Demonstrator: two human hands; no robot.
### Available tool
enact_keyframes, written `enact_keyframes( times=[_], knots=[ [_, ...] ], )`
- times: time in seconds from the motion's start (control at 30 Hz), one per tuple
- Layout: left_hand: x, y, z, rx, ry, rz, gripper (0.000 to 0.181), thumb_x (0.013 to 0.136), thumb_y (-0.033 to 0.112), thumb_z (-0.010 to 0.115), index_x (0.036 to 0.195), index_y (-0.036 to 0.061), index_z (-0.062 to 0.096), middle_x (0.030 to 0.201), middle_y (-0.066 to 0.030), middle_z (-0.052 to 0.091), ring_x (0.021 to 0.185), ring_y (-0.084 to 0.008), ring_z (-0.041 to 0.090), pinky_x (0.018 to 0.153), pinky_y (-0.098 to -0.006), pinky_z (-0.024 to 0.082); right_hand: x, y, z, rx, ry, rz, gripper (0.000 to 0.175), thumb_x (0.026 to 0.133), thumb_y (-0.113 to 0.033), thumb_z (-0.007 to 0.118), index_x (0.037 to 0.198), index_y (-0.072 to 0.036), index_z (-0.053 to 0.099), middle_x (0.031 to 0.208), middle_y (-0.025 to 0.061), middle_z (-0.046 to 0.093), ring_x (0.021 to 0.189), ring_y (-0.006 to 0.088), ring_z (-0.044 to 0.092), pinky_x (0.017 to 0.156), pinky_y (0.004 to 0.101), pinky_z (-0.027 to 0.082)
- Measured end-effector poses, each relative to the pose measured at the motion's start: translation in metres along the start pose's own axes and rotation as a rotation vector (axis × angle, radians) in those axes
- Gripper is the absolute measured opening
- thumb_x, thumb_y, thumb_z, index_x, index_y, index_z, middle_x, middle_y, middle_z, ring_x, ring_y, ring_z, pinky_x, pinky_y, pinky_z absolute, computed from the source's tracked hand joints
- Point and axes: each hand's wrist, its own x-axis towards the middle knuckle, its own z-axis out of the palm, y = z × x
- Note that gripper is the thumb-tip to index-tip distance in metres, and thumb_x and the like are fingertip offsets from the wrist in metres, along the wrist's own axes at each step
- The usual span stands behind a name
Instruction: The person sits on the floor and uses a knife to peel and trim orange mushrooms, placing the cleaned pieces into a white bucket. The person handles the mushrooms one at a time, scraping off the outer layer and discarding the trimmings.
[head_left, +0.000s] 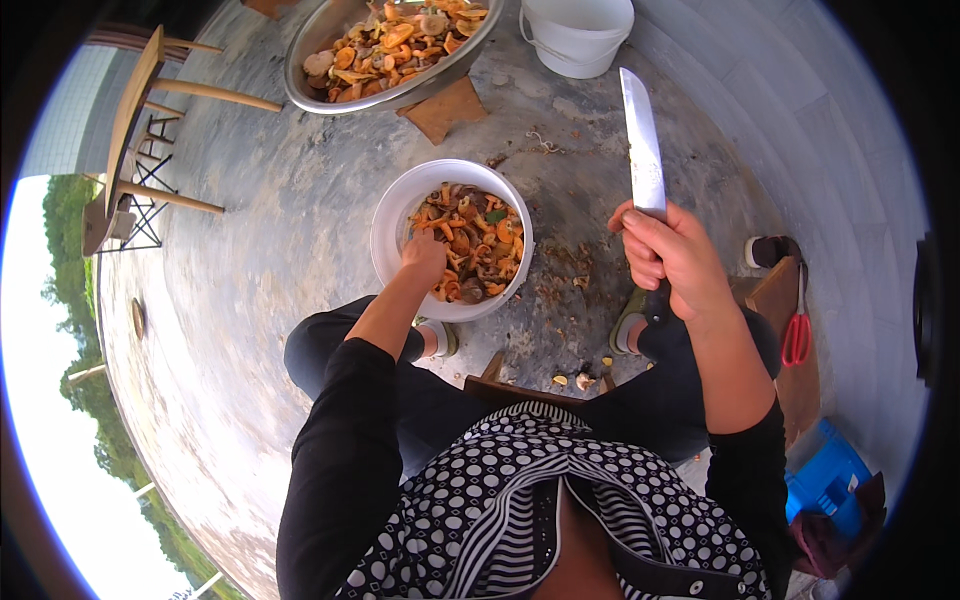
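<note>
My right hand (667, 259) grips the black handle of a knife (645, 150); its broad blade points up and away from me, with bits of debris on it. My left hand (424, 255) reaches into a white plastic bucket (390, 169) on the floor, touching the orange and brown mushrooms (476, 244) inside. Its fingertips are partly hidden, so whether they grasp a mushroom cannot be told. A green leaf (496, 216) lies among the mushrooms. Farther off, a large metal basin (300, 90) holds many more orange mushrooms (397, 45).
An empty-looking white bucket (577, 45) with a handle stands beyond the knife. Mushroom scraps (574, 270) litter the concrete floor. At right are red-handled scissors (796, 337), a blue plastic container (829, 472) and a wall. A wooden table (135, 120) stands far left.
</note>
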Motion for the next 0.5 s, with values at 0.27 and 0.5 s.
enact_keyframes(
  times=[0.27, 0.5],
  knots=[
    [0.004, -0.004, -0.014, 0.166, -0.136, 0.076, 0.022, 0.079, 0.024, 0.063, 0.092, 0.0093, 0.072, 0.116, -0.0112, 0.053, 0.117, -0.029, 0.042, 0.093, -0.0397, 0.042, -0.001, -0.001, -0.001, -0.012, -0.001, -0.01, 0.018, 0.091, -0.017, 0.054, 0.09, 0.001, 0.056, 0.059, -0.0048, 0.041, 0.047, 0.0025, 0.036, 0.041, 0.0197, 0.029],
    [0.012, -0.021, -0.027, 0.1, -0.129, 0.158, 0.023, 0.072, 0.031, 0.068, 0.087, 0.0156, 0.074, 0.096, -0.0097, 0.06, 0.099, -0.0279, 0.051, 0.083, -0.0376, 0.046, -0.004, -0.002, -0.001, -0.012, -0.03, -0.035, 0.02, 0.091, -0.019, 0.055, 0.089, 0.001, 0.056, 0.06, -0.0042, 0.042, 0.047, 0.0029, 0.035, 0.042, 0.0201, 0.03]
  ],
)
